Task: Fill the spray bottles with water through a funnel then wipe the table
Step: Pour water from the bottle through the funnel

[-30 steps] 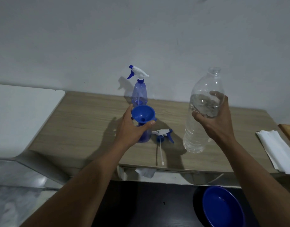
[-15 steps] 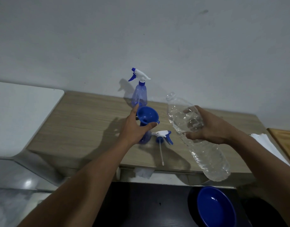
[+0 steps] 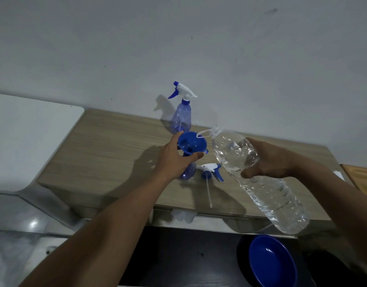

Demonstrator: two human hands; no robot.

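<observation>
Deep blue funnel [image 3: 191, 142] in my left hand [image 3: 174, 160], clear bottle [image 3: 267, 193] in my right hand [image 3: 276, 162], pale wood-grain table [image 3: 116, 146] beneath.

Plain domestic room, wooden table [image 3: 116, 150], painted wall [image 3: 251, 59]

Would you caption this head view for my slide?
Right hand tilts a water bottle over the funnel that the left hand holds.
</observation>
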